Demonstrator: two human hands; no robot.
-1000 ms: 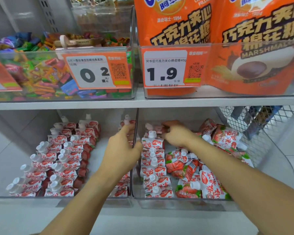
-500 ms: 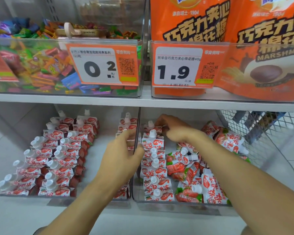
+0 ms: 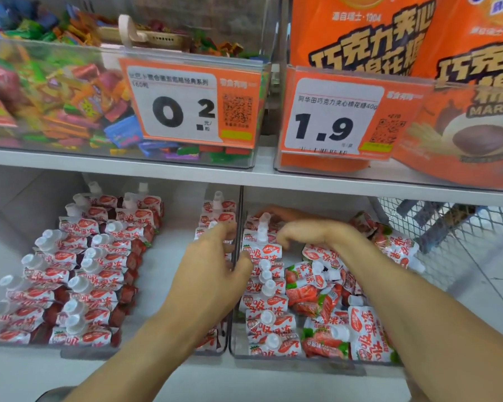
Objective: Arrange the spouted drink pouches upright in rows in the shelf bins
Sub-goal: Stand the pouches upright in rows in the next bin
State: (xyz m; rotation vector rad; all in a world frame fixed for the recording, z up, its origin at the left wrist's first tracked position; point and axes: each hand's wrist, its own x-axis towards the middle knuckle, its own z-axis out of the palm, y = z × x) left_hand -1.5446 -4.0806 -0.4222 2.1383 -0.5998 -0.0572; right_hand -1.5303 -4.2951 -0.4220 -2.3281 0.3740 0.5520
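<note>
Drink pouches: shiny plastic film, crinkly, smooth white plastic caps. Shelf bins: clear hard plastic, glossy, see-through walls. Shelf board: flat, pale grey, matt, looks like painted metal. Price tags: paper, orange and white, behind clear plastic. Marshmallow bags: glossy orange plastic. Candy wrappers: shiny, bright, crinkled. Side panel: metal wire mesh, pale.

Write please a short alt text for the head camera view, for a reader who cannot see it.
Two bare hands reach into clear shelf bins of spouted pouches: the left hand at the divider, the right hand over an upright row beside a loose pile. Price tags 0.2 and 1.9 hang above.
</note>
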